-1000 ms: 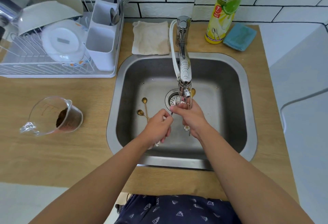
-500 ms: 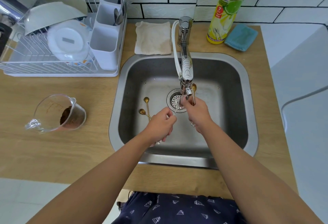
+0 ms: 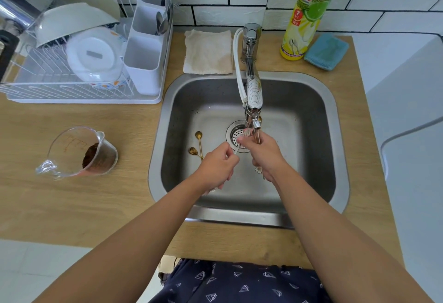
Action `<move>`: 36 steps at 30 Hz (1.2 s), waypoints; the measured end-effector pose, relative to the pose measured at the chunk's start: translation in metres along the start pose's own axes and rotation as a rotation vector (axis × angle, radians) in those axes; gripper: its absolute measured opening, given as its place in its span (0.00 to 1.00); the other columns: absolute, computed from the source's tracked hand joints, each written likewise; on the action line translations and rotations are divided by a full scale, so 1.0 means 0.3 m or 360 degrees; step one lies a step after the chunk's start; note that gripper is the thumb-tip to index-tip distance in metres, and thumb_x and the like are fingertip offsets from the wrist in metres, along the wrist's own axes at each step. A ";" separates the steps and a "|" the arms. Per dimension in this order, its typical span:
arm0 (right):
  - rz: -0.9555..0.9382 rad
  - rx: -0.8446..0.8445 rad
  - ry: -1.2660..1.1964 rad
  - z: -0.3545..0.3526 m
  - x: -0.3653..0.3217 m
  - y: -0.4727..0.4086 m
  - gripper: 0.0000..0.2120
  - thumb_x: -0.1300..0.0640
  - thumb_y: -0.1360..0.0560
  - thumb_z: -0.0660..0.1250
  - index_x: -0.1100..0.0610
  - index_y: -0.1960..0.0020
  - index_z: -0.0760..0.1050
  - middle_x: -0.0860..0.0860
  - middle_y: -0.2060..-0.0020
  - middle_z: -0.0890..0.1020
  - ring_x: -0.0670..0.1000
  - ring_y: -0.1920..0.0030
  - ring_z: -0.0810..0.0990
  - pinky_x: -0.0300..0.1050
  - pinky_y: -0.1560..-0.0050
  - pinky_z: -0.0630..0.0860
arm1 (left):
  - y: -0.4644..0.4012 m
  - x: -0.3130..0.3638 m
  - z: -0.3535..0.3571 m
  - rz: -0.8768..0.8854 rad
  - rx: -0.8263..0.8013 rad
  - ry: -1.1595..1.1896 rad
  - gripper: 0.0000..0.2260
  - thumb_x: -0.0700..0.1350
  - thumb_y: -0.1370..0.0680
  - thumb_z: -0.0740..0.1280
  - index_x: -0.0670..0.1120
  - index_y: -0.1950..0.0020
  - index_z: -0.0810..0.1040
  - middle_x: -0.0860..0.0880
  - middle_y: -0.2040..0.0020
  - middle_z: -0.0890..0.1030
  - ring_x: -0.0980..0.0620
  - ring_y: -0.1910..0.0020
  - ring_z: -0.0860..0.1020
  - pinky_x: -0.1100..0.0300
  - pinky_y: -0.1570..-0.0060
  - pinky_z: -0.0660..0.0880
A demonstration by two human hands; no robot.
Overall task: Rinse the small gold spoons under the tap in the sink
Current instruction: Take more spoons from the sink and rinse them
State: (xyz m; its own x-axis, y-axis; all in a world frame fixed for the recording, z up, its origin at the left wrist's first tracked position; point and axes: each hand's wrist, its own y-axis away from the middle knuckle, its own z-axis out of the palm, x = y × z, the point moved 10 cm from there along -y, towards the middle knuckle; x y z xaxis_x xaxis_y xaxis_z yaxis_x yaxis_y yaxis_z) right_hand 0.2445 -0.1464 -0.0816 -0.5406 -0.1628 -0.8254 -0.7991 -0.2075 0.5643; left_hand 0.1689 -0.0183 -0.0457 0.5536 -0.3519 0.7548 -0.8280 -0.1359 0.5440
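Two small gold spoons [image 3: 198,143] lie on the bottom of the steel sink [image 3: 309,101], left of the drain strainer [image 3: 236,134]. My right hand [image 3: 263,154] is shut on a gold spoon [image 3: 257,134], whose bowl shows beside the spout of the tap [image 3: 253,96]; a flower-shaped handle end pokes out below the hand. My left hand [image 3: 215,166] is closed on a thin pale utensil [image 3: 237,148] that points at the drain. Both hands are close together under the spout. I cannot make out a water stream.
A white dish rack [image 3: 79,62] with bowls and a cutlery holder stands left of the sink. A clear measuring cup [image 3: 79,154] with brown residue lies on the wooden counter. A beige cloth [image 3: 208,50], a dish soap bottle [image 3: 309,12] and a blue sponge [image 3: 327,50] sit behind the sink.
My right hand moved up toward the spout with the gold spoon and has stayed there. My left hand kept its hold and shifted only slightly.
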 end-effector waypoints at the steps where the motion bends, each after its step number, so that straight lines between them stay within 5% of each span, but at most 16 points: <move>1: -0.0002 0.0026 -0.0022 -0.006 -0.005 0.003 0.06 0.54 0.24 0.76 0.53 0.54 0.80 0.39 0.78 0.73 0.43 0.78 0.62 0.37 0.79 0.60 | 0.001 -0.002 0.006 -0.0001 -0.0017 -0.0002 0.05 0.48 0.20 0.59 0.47 0.52 0.70 0.51 0.74 0.77 0.54 0.76 0.69 0.63 0.81 0.66; 6: -0.0004 0.0192 -0.0026 -0.036 -0.024 -0.011 0.12 0.51 0.17 0.66 0.54 0.55 0.83 0.49 0.63 0.89 0.40 0.81 0.67 0.33 0.80 0.61 | 0.007 -0.011 0.017 0.0002 -0.0048 -0.0048 0.06 0.49 0.19 0.59 0.48 0.51 0.71 0.51 0.73 0.77 0.54 0.77 0.68 0.63 0.80 0.65; 9: 0.0062 0.0106 -0.0041 -0.019 0.007 -0.010 0.12 0.50 0.16 0.65 0.53 0.51 0.84 0.47 0.61 0.89 0.43 0.79 0.61 0.37 0.79 0.59 | 0.008 -0.021 0.025 -0.0001 -0.0063 -0.0076 0.05 0.48 0.18 0.59 0.48 0.50 0.70 0.51 0.72 0.77 0.57 0.80 0.67 0.64 0.81 0.65; 11: 0.0027 0.0022 0.0015 0.000 0.020 -0.004 0.10 0.51 0.20 0.70 0.52 0.57 0.84 0.45 0.65 0.85 0.46 0.76 0.61 0.37 0.78 0.59 | 0.014 -0.033 0.025 -0.0003 -0.0068 -0.0066 0.06 0.48 0.18 0.58 0.47 0.50 0.70 0.51 0.72 0.76 0.58 0.80 0.66 0.64 0.81 0.65; 14: -0.0058 0.0137 0.0069 -0.027 0.010 -0.004 0.09 0.50 0.26 0.76 0.51 0.62 0.80 0.47 0.68 0.84 0.42 0.76 0.73 0.34 0.72 0.67 | 0.022 -0.040 0.047 0.0020 -0.0160 -0.0074 0.07 0.51 0.17 0.59 0.48 0.51 0.69 0.53 0.75 0.77 0.58 0.82 0.66 0.64 0.82 0.64; 17: -0.0065 0.0285 0.0202 -0.061 -0.005 -0.018 0.11 0.47 0.22 0.71 0.53 0.58 0.82 0.46 0.69 0.86 0.40 0.71 0.82 0.39 0.63 0.71 | 0.021 -0.027 0.054 0.0068 -0.0172 -0.0185 0.11 0.57 0.18 0.61 0.50 0.50 0.70 0.54 0.74 0.79 0.58 0.81 0.68 0.64 0.82 0.65; 21: 0.0110 0.0085 -0.0053 -0.021 0.031 -0.027 0.17 0.45 0.16 0.63 0.52 0.55 0.84 0.49 0.60 0.89 0.42 0.79 0.67 0.38 0.77 0.61 | -0.003 -0.015 0.040 0.0101 -0.0231 -0.0234 0.11 0.56 0.16 0.58 0.50 0.50 0.72 0.54 0.64 0.86 0.55 0.81 0.69 0.62 0.80 0.68; 23: 0.0132 -0.0138 -0.0239 0.017 0.034 -0.025 0.16 0.47 0.16 0.64 0.50 0.55 0.86 0.52 0.56 0.89 0.44 0.77 0.60 0.39 0.77 0.58 | -0.004 -0.022 0.028 0.0086 -0.0264 -0.0119 0.14 0.55 0.15 0.55 0.48 0.49 0.74 0.52 0.60 0.87 0.54 0.81 0.69 0.62 0.80 0.68; 27: 0.0087 -0.0181 -0.0160 0.008 0.026 -0.025 0.13 0.46 0.20 0.71 0.56 0.51 0.83 0.43 0.68 0.85 0.43 0.78 0.61 0.37 0.78 0.60 | 0.015 -0.032 0.039 0.0149 -0.0379 -0.0237 0.16 0.55 0.14 0.53 0.50 0.49 0.75 0.53 0.59 0.87 0.48 0.78 0.78 0.58 0.75 0.77; 32: 0.0076 -0.0001 -0.0123 -0.012 0.059 -0.025 0.13 0.47 0.17 0.65 0.54 0.49 0.83 0.48 0.56 0.89 0.45 0.77 0.62 0.38 0.77 0.62 | 0.006 -0.029 0.020 0.0257 -0.0219 -0.0459 0.16 0.54 0.14 0.52 0.51 0.54 0.74 0.53 0.66 0.84 0.48 0.80 0.76 0.64 0.74 0.73; 36: -0.0155 -0.0019 0.0038 0.008 0.030 -0.006 0.10 0.49 0.25 0.75 0.53 0.49 0.81 0.42 0.67 0.81 0.39 0.75 0.71 0.31 0.73 0.66 | -0.004 -0.028 0.017 0.0285 -0.0152 -0.0478 0.17 0.54 0.14 0.51 0.52 0.55 0.75 0.52 0.70 0.82 0.50 0.80 0.76 0.64 0.74 0.74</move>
State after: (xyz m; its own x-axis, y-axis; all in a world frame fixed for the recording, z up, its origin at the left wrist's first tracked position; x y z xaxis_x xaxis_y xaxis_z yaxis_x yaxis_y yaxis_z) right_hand 0.2405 -0.1451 -0.0899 -0.4538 -0.1641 -0.8759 -0.8444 -0.2348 0.4815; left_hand 0.1648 -0.0200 -0.0545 0.3378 -0.6207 0.7076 -0.8896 0.0350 0.4554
